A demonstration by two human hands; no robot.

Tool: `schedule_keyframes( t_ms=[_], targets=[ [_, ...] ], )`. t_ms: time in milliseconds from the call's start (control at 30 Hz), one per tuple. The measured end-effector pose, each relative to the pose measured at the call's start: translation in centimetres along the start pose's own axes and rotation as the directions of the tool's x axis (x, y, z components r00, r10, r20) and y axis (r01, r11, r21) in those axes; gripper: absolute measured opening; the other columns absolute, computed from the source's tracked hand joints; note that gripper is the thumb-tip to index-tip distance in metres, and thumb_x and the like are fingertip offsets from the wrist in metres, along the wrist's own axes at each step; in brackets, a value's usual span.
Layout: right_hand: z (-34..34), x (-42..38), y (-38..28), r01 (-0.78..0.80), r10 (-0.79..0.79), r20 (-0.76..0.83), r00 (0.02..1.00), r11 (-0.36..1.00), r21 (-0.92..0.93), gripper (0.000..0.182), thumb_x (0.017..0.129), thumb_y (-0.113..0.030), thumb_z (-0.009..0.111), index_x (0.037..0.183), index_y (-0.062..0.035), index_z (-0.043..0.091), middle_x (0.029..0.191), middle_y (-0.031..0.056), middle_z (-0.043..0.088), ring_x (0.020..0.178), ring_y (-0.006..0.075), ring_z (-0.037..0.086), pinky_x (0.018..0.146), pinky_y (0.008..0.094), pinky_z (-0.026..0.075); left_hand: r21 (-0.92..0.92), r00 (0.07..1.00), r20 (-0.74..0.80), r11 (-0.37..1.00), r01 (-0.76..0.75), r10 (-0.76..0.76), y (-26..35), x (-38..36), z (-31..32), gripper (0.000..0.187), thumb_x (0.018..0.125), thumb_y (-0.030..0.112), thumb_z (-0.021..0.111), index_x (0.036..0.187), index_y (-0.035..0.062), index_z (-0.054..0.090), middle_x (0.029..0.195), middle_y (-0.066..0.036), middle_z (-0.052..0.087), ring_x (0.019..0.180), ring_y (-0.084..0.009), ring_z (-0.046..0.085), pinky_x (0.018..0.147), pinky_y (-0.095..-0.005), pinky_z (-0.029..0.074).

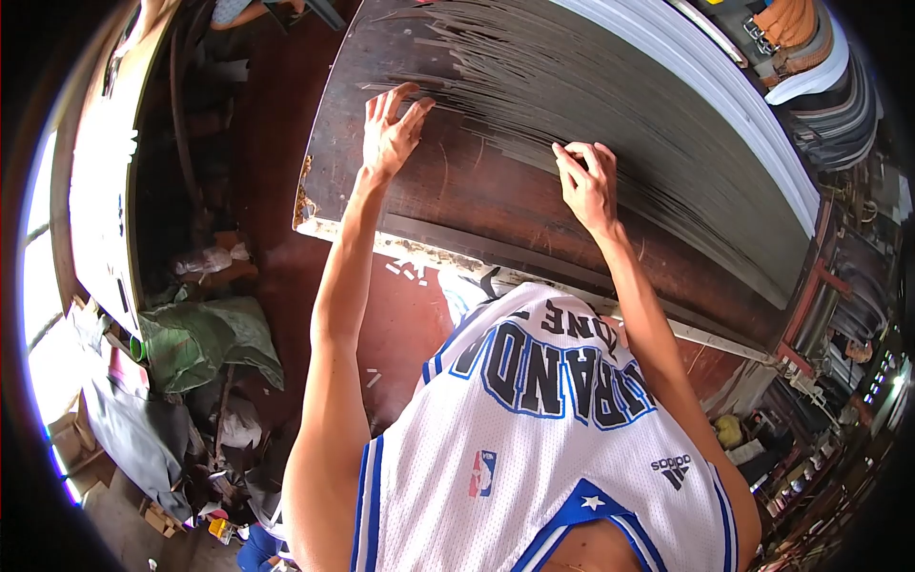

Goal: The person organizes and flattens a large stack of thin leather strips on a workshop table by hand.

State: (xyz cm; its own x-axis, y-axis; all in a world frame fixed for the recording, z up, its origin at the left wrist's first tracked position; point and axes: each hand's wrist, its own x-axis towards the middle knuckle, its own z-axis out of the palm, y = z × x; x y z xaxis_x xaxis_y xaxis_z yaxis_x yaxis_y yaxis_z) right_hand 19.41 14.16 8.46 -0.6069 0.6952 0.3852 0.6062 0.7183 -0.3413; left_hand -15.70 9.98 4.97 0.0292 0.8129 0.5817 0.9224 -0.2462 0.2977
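Many thin dark grey strips (pixel 610 105) lie side by side over a worn dark brown table (pixel 457 191). At the strips' left ends, my left hand (pixel 392 132) is over the table with its fingers bent and spread. Further right, my right hand (pixel 587 183) is at the near edge of the strips, its thumb and fingertips close together. Whether a thin strip is between those fingertips is too small to make out.
Rolled sheets and an orange-brown bundle (pixel 787 23) are at the upper right. A green sack (pixel 205 343) and dark cloth (pixel 138 434) lie at the left. Part of another person shows at the top left. White scraps (pixel 407 271) lie below the table edge.
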Motion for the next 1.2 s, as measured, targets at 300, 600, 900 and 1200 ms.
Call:
schedule_keyframes(
  t_ms=[300, 600, 900, 1200],
  targets=[
    [0.0, 0.1, 0.3, -0.003, 0.003, 0.0, 1.0, 1.0, -0.021, 0.034, 0.086, -0.007, 0.072, 0.119, -0.0134, 0.071, 0.105, 0.0008, 0.064, 0.094, 0.0202, 0.062, 0.104, 0.0479, 0.039, -0.06, 0.999, 0.021, 0.998, -0.028, 0.029, 3.0, 0.6, -0.2, 0.04, 0.078, 0.01, 0.077, 0.116, 0.0205, 0.069, 0.128, -0.005, 0.06, 0.117, -0.0258, 0.058, 0.1, -0.0475, 0.039],
    [0.0, 0.1, 0.4, 0.003, -0.003, -0.005, 1.0, 1.0, -0.022, 0.028, 0.086, -0.008, 0.072, 0.114, -0.0125, 0.073, 0.106, 0.0013, 0.064, 0.095, 0.0209, 0.063, 0.103, 0.0481, 0.041, -0.081, 0.994, 0.069, 0.993, -0.081, 0.086, 4.2, 0.8, 0.8, 0.04, 0.077, 0.012, 0.078, 0.116, 0.0206, 0.069, 0.131, -0.005, 0.058, 0.122, -0.0249, 0.054, 0.105, -0.0496, 0.035],
    [0.1, 0.2, 0.7, -0.009, 0.009, -0.026, 1.0, 1.0, -0.023, 0.016, 0.086, -0.009, 0.072, 0.102, -0.0116, 0.072, 0.107, 0.0018, 0.064, 0.097, 0.0215, 0.064, 0.103, 0.0464, 0.041, -0.094, 0.992, 0.051, 0.99, -0.109, 0.114, 4.0, 1.0, 1.3, 0.028, 0.078, 0.011, 0.078, 0.104, 0.0179, 0.072, 0.131, -0.005, 0.059, 0.119, -0.0245, 0.056, 0.103, -0.0486, 0.036],
    [0.2, 0.0, 0.9, -0.006, 0.006, -0.03, 1.0, 1.0, -0.013, 0.016, 0.086, -0.013, 0.075, 0.102, -0.0122, 0.072, 0.109, 0.0021, 0.063, 0.098, 0.0216, 0.064, 0.104, 0.0457, 0.04, -0.066, 0.991, 0.03, 0.99, -0.127, 0.13, 4.4, 0.8, 1.0, 0.025, 0.079, 0.014, 0.077, 0.104, 0.0172, 0.071, 0.122, -0.003, 0.061, 0.116, -0.0235, 0.059, 0.1, -0.0478, 0.039]
  ],
)
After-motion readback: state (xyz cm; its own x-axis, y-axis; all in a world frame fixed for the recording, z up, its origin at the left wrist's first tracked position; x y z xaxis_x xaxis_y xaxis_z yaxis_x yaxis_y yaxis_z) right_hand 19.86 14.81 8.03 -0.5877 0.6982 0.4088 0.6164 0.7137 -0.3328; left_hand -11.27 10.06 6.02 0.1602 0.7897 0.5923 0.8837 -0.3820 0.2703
